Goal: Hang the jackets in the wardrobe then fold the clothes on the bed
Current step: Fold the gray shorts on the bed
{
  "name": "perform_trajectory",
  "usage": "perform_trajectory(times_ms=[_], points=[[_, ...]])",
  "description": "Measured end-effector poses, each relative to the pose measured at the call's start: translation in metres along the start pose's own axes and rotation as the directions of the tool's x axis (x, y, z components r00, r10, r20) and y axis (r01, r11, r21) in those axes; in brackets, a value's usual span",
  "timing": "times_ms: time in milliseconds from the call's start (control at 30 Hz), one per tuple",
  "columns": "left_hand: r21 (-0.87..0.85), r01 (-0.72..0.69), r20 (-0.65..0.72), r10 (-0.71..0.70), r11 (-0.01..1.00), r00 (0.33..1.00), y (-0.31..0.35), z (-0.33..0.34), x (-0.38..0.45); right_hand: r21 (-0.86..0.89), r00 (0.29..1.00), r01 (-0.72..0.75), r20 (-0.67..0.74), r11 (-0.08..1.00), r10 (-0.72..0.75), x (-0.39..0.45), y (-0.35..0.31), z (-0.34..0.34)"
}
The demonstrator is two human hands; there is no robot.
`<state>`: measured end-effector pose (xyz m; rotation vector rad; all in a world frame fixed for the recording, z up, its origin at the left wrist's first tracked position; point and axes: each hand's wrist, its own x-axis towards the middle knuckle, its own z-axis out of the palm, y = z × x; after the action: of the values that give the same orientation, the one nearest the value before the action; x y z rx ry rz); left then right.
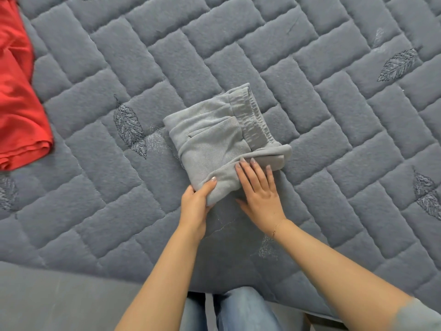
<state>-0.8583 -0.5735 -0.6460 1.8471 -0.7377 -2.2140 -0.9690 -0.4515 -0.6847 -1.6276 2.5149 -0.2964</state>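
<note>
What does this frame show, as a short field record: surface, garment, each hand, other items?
surface: quilted grey bed cover
garment: grey pants, folded into a compact bundle
left hand: grips the bundle's near corner
right hand: fingers straight, pressing the near fold flat
other: red garment at the left edge, apart from the bundle

I note bare forearms, a thin gold bracelet [278, 226] on the right wrist, pale polished nails, blue jeans [241, 309], and a grey-green sleeve [420, 315] edge at right.
</note>
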Motion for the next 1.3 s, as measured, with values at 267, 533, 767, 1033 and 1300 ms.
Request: perform_trajectory(times_ms=[267,533,767,1033,1300], points=[[-0.076,-0.007,0.217,0.024,0.997,0.976,0.048,-0.028,-0.071,0.509,1.000,-0.002,-0.018,0.861,0.013,0.044,-0.032,-0.066],[-0.011,-0.291,0.103,0.291,0.957,0.951,0.079,-0.121,-0.154,0.878,0.920,-0.390,0.356,0.276,0.167,0.043,-0.103,-0.181],[-0.085,-0.281,0.063,0.287,0.956,0.956,0.064,-0.191,-0.263,0.862,0.876,-0.481,0.463,-0.161,-0.134,0.005,-0.181,-0.280],[-0.599,-0.263,0.052,0.365,0.756,0.930,0.007,-0.244,-0.445,0.746,0.643,-0.666,0.561,-0.018,-0.522,-0.036,-0.304,-0.393],[-0.291,-0.721,-0.402,0.603,0.629,0.689,-0.024,-0.366,-0.650,0.680,0.396,-0.706,0.611,0.198,-0.686,-0.112,-0.491,-0.458]])
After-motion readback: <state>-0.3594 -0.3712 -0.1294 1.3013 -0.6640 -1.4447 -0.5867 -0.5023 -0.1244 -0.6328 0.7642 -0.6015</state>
